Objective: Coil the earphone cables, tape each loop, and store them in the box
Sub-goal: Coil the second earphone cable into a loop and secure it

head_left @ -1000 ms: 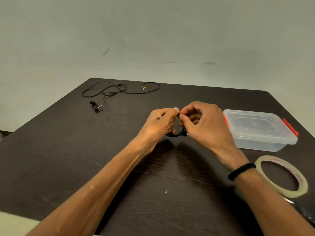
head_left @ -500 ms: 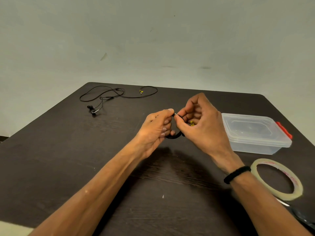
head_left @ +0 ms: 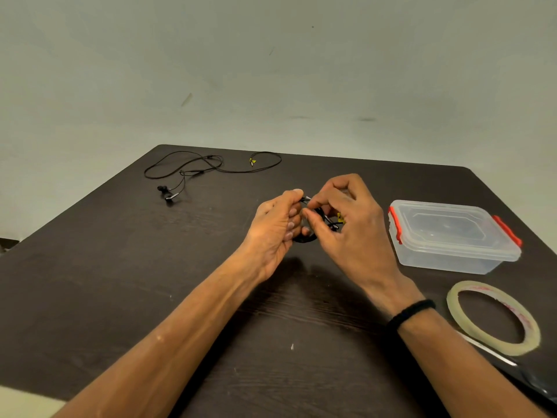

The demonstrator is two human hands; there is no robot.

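- The dark bench carries everything in front of you, with a pale wall behind it.
- Your two forearms reach in from the near edge and meet over the middle of the bench.
- The clear box, lid on and red clips at both ends, sits at your right, near your right hand.
- The tape roll lies flat at the near right, just short of the box.
- A loose earphone sprawls uncoiled at the far left, well apart from your hands.
- Your left hand has its fingers curled round the coil, thumb on top.
- Your right hand, with a black band at the wrist, pinches the coil's upper strands between thumb and forefinger.
- The coil is a small black loop held between both hands above the bench; a yellow tag shows by your right fingers.
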